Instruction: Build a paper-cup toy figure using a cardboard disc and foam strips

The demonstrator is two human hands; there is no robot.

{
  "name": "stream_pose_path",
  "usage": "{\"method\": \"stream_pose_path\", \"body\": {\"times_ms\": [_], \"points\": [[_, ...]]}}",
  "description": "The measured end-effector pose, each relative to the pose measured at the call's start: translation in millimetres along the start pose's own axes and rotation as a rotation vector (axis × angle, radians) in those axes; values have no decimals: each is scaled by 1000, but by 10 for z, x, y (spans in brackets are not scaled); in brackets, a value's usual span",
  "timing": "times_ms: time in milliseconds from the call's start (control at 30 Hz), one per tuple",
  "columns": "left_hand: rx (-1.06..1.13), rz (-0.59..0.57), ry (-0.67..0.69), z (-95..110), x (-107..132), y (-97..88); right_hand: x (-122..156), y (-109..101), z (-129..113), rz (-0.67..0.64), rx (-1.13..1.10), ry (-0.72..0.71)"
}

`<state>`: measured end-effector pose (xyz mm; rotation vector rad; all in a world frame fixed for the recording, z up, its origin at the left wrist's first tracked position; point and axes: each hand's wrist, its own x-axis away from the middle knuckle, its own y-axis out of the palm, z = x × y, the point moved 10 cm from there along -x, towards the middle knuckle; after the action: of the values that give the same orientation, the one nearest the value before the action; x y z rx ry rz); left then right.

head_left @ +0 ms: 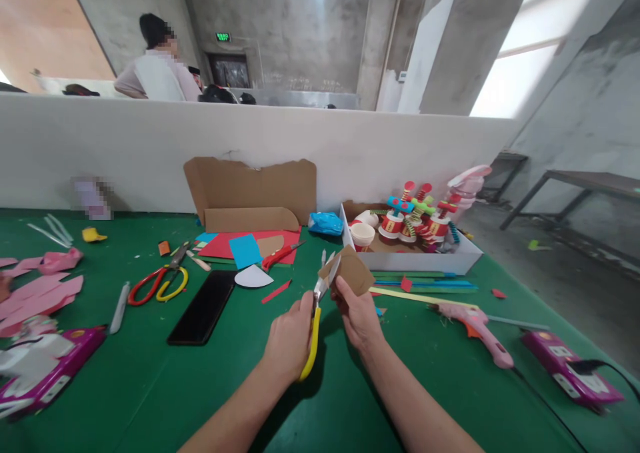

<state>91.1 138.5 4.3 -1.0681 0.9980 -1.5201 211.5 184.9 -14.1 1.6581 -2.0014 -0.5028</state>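
My left hand [289,338] is closed around scissors [314,350] with a yellow handle. Their blades stand apart at the left edge of a small brown cardboard piece [354,271]. Thumb and fingers of my right hand [359,313] pinch that cardboard from below, above the green table [320,416]. Behind the hands lie a red utility knife [280,256], a white paper piece [254,276] and a blue paper square [245,250]. A thin red strip [276,292] rests left of the scissors.
A white box [420,262] holds paper-cup figures [393,225]. Red-and-yellow scissors [173,273] and a black phone [203,308] lie to the left. On the right are a pink glue gun [477,330] and a purple power strip [570,368]. A person [157,66] stands beyond the white partition [250,130].
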Motion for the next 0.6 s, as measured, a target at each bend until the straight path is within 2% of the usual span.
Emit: {"method": "stream_pose_path", "body": {"times_ms": [233,600], "points": [[21,-43,-26,-13,-14,29,6,47,39,-24,-55,29],[39,-87,-57,15,43,-56,-11,19,1,-13,-52,21]]}}
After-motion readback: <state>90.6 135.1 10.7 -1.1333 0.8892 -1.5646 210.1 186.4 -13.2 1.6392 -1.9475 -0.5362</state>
